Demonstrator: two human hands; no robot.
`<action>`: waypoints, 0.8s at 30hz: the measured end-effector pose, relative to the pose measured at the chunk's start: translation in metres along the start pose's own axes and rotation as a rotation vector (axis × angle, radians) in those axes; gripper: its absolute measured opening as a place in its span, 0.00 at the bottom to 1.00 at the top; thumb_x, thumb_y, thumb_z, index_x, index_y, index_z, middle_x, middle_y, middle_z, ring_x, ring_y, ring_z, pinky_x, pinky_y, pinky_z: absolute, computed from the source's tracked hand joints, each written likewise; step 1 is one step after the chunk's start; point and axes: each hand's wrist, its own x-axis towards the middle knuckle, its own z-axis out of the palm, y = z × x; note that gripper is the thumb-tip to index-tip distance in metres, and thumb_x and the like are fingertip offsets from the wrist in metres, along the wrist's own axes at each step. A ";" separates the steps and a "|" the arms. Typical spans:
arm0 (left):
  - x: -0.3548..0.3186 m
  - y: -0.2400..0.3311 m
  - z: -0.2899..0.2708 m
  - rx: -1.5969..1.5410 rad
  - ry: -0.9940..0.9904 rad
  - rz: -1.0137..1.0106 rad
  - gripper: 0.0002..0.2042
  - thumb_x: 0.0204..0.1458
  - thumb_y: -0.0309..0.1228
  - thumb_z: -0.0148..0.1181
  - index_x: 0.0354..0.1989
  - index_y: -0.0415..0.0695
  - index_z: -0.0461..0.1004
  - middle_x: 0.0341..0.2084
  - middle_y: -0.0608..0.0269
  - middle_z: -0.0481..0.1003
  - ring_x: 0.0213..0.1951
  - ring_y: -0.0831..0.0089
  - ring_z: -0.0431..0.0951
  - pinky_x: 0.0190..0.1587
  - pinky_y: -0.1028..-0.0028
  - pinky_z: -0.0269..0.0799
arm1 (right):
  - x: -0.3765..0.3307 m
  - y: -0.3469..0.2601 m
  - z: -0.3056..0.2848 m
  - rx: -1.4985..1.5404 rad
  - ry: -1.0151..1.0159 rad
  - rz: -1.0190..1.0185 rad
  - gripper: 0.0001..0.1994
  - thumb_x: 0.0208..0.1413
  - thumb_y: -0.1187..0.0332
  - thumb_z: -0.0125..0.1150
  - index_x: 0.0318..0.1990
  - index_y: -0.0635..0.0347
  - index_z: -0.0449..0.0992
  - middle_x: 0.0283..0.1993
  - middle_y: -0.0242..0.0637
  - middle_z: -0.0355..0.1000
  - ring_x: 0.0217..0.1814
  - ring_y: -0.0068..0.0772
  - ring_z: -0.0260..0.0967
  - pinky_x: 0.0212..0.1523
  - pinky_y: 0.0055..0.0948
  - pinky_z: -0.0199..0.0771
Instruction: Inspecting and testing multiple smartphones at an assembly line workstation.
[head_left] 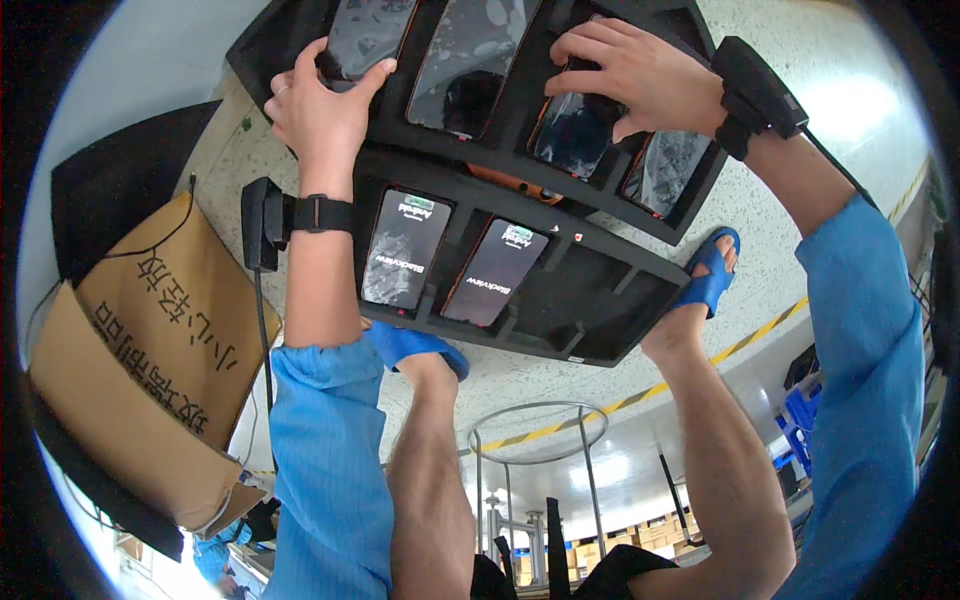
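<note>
My left hand has its thumb and fingers around the lower end of a dark smartphone in the upper black tray. On the same tray, my right hand reaches over another smartphone, its fingers at one side and its thumb at the other; part of that phone is hidden beneath the hand. Between the hands lies a smartphone with a smudged, film-covered screen. One more smartphone sits at the tray's right end, partly under my right wrist.
Nearer to me, a second black tray holds two smartphones with lit screens. An orange-brown item shows between the trays. A cardboard box stands at left. A round metal stool frame is near my legs, with yellow-black tape on the floor.
</note>
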 end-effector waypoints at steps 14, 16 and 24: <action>-0.065 0.081 0.001 0.012 -0.013 0.236 0.41 0.42 0.59 0.70 0.57 0.38 0.70 0.53 0.52 0.70 0.59 0.52 0.64 0.62 0.52 0.56 | -0.094 -0.016 -0.016 -0.042 -0.233 0.100 0.43 0.31 0.63 0.79 0.63 0.45 0.68 0.66 0.40 0.61 0.70 0.45 0.57 0.73 0.44 0.56; -0.063 0.085 0.001 0.011 -0.028 0.209 0.42 0.41 0.59 0.71 0.58 0.38 0.70 0.53 0.52 0.69 0.59 0.52 0.63 0.62 0.52 0.56 | -0.091 -0.014 -0.016 -0.032 -0.258 0.038 0.43 0.31 0.63 0.79 0.62 0.46 0.68 0.64 0.40 0.62 0.70 0.45 0.58 0.73 0.43 0.55; -0.058 0.088 0.000 -0.025 -0.074 0.158 0.42 0.39 0.55 0.75 0.59 0.39 0.69 0.55 0.50 0.68 0.61 0.50 0.61 0.61 0.49 0.58 | -0.090 -0.012 -0.017 0.003 -0.244 0.046 0.39 0.32 0.63 0.79 0.59 0.45 0.69 0.63 0.38 0.63 0.69 0.45 0.59 0.72 0.42 0.58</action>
